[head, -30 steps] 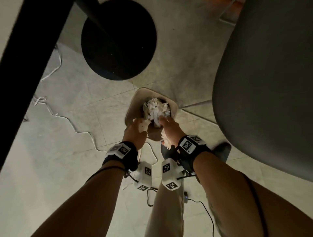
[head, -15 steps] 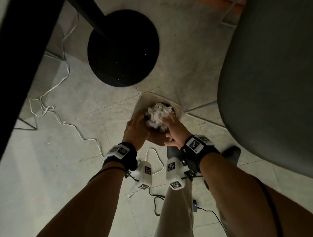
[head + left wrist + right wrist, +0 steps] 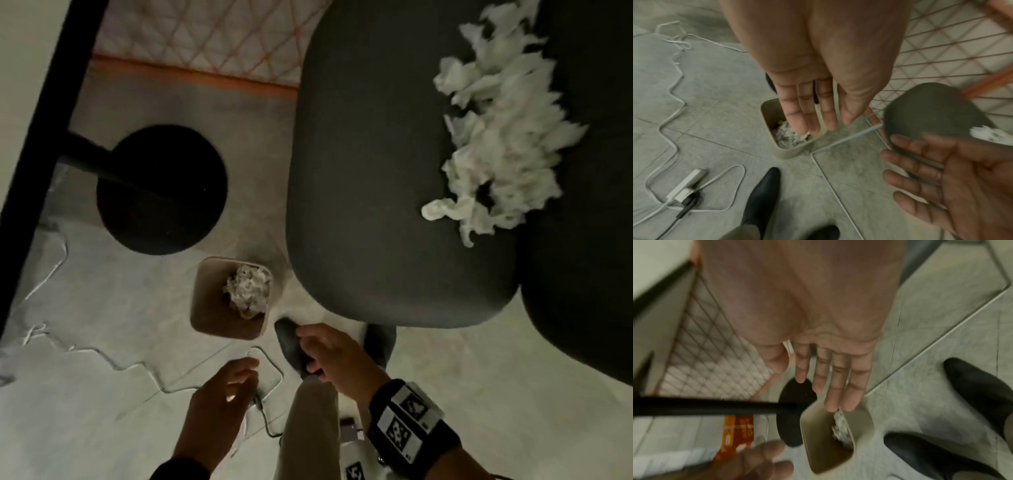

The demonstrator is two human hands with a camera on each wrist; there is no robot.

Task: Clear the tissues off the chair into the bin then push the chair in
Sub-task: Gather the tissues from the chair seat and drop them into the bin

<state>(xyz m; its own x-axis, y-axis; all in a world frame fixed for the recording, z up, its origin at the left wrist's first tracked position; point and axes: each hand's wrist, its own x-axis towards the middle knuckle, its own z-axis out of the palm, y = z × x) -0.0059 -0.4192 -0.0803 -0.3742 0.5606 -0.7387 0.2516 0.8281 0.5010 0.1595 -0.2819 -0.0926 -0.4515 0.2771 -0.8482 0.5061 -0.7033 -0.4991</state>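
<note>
Nearest the camera in the head view, both hands are empty. The left hand (image 3: 219, 401) sits at about 6 o'clock with fingers loosely spread and relaxed, and the right hand (image 3: 329, 356) just beside it at 5 o'clock is the same, fingers straight-ish and holding nothing. The wrist views back that up: flat palms, nothing pinched.

A bit further out, roughly dead centre, is the small beige bin (image 3: 205, 298) on the floor, with a wad of crumpled tissue already sitting in it (image 3: 248, 286). A black shoe (image 3: 291, 346) is right next to the bin at its 4 o'clock side.

Further still, filling 1 to 3 o'clock, is the dark chair (image 3: 376, 188) seat, and there's a big messy heap of tissues (image 3: 500, 137) on it toward the 2 o'clock edge — so I'd say the clearing is only partly done.

How I'd do the next bit: reach both hands up to the heap and scoop from the outside in, cupping it together so the loose shreds don't drift off the seat edge. That stuff looks light and torn, so squeeze it into one ball before carrying. The bin opening is small and already part full, so drop it in from close above. Watch the white cable (image 3: 85, 353) on the floor at 8 o'clock — don't shuffle into it
</note>
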